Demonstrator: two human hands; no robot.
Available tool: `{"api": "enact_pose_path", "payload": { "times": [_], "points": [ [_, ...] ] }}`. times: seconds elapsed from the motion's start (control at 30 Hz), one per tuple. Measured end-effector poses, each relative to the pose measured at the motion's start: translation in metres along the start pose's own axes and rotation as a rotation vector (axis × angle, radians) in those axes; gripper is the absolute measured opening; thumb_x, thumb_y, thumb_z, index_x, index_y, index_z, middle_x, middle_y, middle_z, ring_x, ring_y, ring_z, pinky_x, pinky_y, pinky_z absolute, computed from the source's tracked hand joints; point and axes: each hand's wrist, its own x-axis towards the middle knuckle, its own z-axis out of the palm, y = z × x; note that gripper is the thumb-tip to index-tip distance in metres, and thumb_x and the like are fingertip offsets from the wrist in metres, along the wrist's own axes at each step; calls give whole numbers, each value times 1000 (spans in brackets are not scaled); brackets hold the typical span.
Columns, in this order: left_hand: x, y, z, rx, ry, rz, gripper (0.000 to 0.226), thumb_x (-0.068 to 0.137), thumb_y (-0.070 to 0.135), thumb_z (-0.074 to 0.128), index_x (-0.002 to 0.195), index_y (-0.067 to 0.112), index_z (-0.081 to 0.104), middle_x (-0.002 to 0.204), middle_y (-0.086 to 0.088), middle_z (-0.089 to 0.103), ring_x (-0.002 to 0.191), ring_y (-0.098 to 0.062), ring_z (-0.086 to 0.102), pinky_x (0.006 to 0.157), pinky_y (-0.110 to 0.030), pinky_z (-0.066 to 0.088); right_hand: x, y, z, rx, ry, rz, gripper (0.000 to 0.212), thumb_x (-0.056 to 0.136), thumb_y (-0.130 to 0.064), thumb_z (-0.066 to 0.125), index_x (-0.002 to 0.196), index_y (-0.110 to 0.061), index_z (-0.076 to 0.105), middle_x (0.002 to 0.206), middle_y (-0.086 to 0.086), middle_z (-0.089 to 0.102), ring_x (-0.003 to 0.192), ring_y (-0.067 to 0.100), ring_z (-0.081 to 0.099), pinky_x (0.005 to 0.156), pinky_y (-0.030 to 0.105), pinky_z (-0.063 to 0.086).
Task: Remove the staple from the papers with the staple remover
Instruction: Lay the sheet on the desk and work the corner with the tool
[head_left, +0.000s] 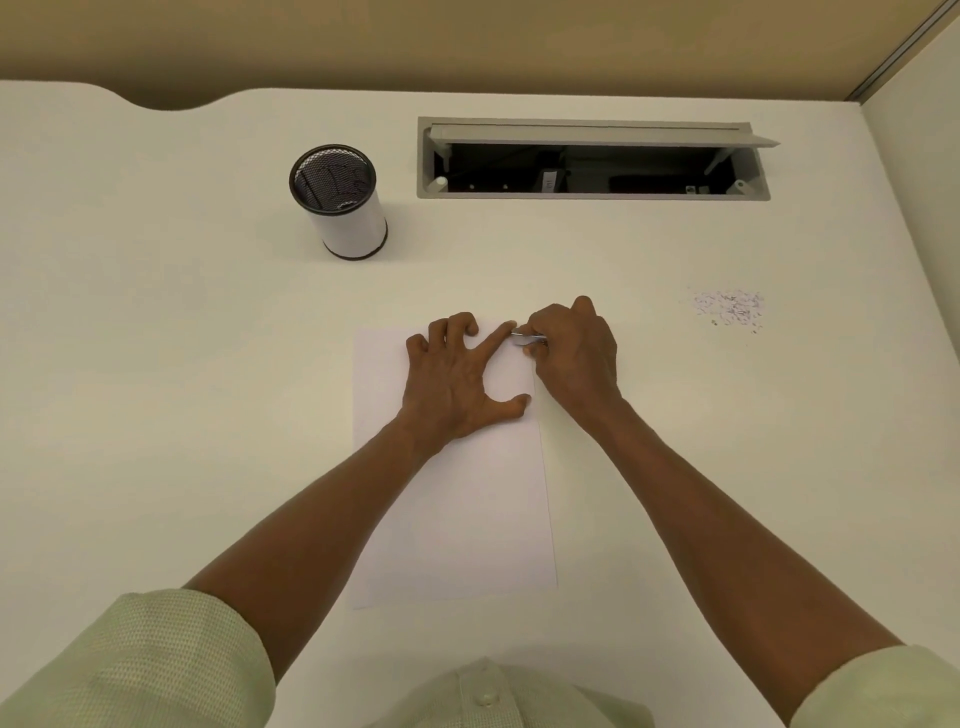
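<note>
Pen cup: a white cylinder with a black mesh inside and black rims (340, 202) stands upright on the pale worktop (156, 364), at the far left of everything, well apart from the papers.

Papers: a white stack (457, 519) lies flat in the middle of the worktop, its long side running away from the person, its near end between the two forearms.

Left hand: it (457, 384) lies on the upper part of the papers, fingers (493, 345) splayed and pressing down. The index finger reaches toward the far right corner of the sheet and the thumb points along the right edge. It holds nothing.

Staple remover: a small silvery metal piece (527, 339) shows at the far right corner of the papers, just beside the tip of the left index finger. Most of it is hidden inside the right hand.

Staple: too small to make out under the tool.

Right hand: it (571, 353) is curled round the staple remover, knuckles up, at the corner of the papers.

Cable hatch: a grey-framed slot (592, 156) in the worktop behind the hands, lid tipped up, dark inside.

Loose staples: a scatter of tiny dark bits (730, 309) lies on the worktop to the right, well apart from the papers.
</note>
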Motion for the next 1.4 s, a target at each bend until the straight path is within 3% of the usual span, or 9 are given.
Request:
{"api": "enact_pose_path", "payload": {
  "times": [0.13,0.27,0.47,0.6,0.83,1.13,1.4],
  "points": [
    [0,1,-1,14,-20,-10,95,65,89,44,148,44,36,126,-1,41,113,-26,38,87,-41,30,-6,0,3,-64,54,-75,24,70,0,68,79,-22,69,81,-12,67,74,18,43,58,28,27],
    [0,1,0,13,-8,-7,95,65,90,44,147,43,37,126,-2,42,113,-26,39,87,-42,32,-7,1,5,-104,66,-105,24,73,-1,66,83,-22,70,83,-11,67,76,20,46,57,30,30],
    [-2,-1,2,-29,23,4,94,67,89,46,148,42,40,126,-2,42,114,-25,39,89,-41,31,-25,-5,11,71,86,221,16,82,-17,70,97,-22,71,91,-8,69,87,20,52,66,35,46],
    [-3,-2,3,-41,32,9,91,72,92,42,148,42,40,127,-2,42,115,-24,38,90,-41,30,-25,-8,13,83,68,300,21,85,-21,69,105,-22,72,99,-9,71,95,18,53,70,27,39],
    [-2,-2,3,-34,19,-2,93,70,92,42,149,43,38,128,-2,42,116,-25,37,91,-42,31,-18,-7,5,127,33,395,24,86,-27,68,109,-24,72,102,-5,71,101,19,55,75,27,39],
    [-1,-2,4,-38,29,-7,93,69,93,42,147,44,39,127,-2,42,114,-26,38,91,-43,32,-16,-6,1,152,-10,344,19,87,-29,68,105,-28,72,98,-7,70,98,18,55,74,25,36],
    [-2,-1,3,-41,37,-4,93,68,93,43,147,44,41,126,-2,42,114,-25,38,91,-41,30,-13,-11,0,40,-20,257,21,89,-26,64,108,-23,73,100,-3,71,98,22,55,76,34,44]
  ]
}}
